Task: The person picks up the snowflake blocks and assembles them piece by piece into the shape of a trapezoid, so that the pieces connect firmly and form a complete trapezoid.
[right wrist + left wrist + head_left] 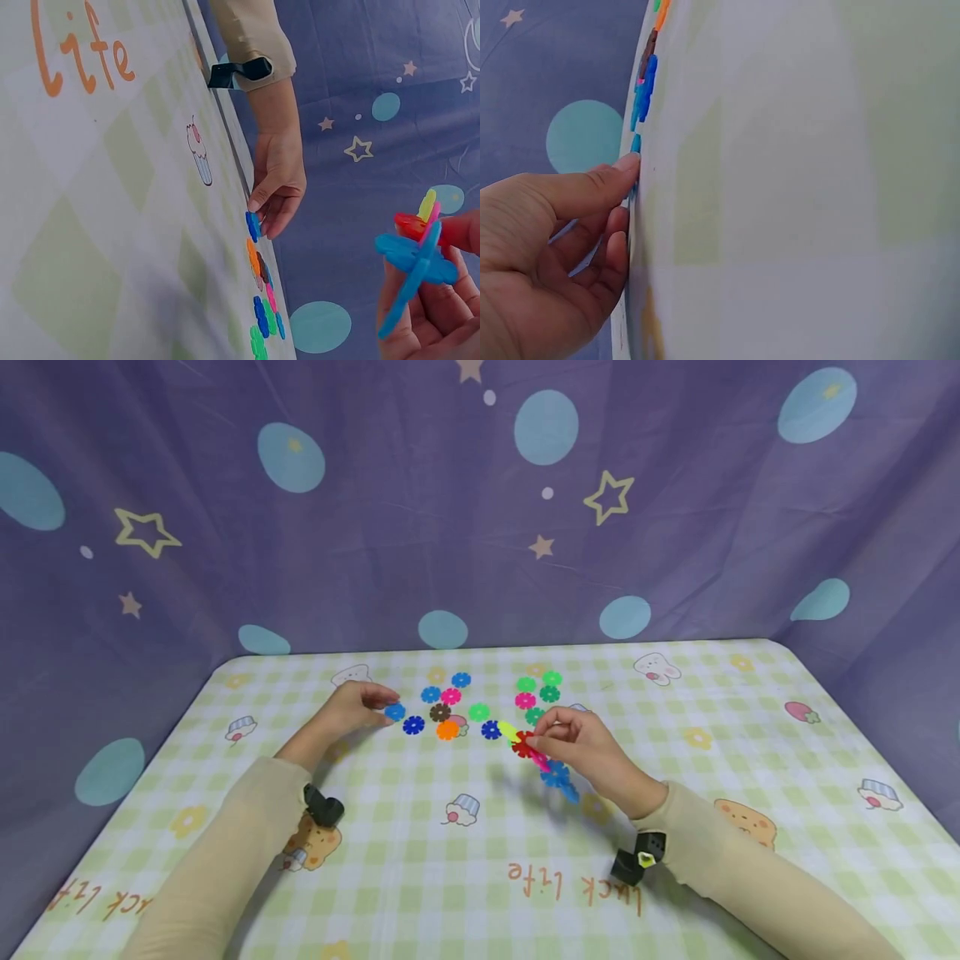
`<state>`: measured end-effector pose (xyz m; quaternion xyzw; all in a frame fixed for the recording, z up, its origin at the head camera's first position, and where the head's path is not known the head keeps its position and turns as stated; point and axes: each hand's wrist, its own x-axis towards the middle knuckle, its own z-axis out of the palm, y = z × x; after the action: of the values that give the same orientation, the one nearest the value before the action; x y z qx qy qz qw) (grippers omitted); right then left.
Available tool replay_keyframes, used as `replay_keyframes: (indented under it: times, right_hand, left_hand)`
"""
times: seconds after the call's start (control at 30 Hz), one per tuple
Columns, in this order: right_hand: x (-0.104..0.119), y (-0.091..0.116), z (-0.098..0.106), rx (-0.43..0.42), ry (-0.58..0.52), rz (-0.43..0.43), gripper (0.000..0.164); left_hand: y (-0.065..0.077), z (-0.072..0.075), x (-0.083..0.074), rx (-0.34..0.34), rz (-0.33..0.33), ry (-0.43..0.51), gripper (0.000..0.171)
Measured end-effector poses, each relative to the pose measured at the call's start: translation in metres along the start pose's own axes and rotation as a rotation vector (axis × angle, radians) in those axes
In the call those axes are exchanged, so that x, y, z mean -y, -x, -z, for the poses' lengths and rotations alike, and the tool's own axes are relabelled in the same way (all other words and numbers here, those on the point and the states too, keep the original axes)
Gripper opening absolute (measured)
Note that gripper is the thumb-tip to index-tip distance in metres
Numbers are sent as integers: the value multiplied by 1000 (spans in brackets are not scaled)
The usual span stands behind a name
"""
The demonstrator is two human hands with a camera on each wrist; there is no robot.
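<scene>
My left hand (351,708) pinches a light-blue notched disc (395,712) by its edge, close over the tablecloth at the left end of the scattered discs. In the left wrist view the thumb covers part of this disc (636,143). My right hand (588,749) grips a chain of interlocked notched discs, raised above the cloth. Red (522,744) sits between the fingertips, with yellow (509,732) at the far end. Pink (540,761) and blue discs (555,774) slant down toward me. The right wrist view shows the blue discs (415,259) crossing each other.
Loose notched discs lie flat between the hands, among them dark blue (413,725), orange (447,730), brown (440,712) and light green (478,712). Behind the right hand are pink (525,700) and several green discs (552,679). A purple curtain (480,543) hangs behind the checked tablecloth (390,860).
</scene>
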<state>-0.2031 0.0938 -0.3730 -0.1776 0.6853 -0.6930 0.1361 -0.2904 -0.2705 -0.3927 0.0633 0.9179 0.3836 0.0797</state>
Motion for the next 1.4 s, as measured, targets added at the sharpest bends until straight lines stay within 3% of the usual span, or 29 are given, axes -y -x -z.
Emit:
replay_keyframes:
  times: [0.17, 0.47, 0.7, 0.83, 1.1, 1.2, 1.4]
  right_hand:
    - [3, 1, 0, -27, 10, 20, 15]
    - [5, 2, -1, -108, 126, 41, 15]
    - [4, 2, 0, -164, 104, 78, 19]
    - [1, 2, 1, -201, 65, 115, 20]
    - [2, 2, 0, -242, 46, 106, 16]
    - [3, 3, 0, -243, 49, 99, 15]
    - [1, 3, 0, -241, 66, 100, 14]
  left_hand:
    - [2, 3, -1, -7, 2, 14, 44]
    - [7, 4, -2, -16, -19, 18, 25]
    - [16, 1, -24, -65, -47, 77, 24]
    - [27, -15, -52, -82, -123, 162, 24]
    - [53, -65, -107, -124, -392, 377, 16]
    - [59, -77, -116, -178, -442, 386, 14]
    - [63, -88, -122, -220, -458, 398, 14]
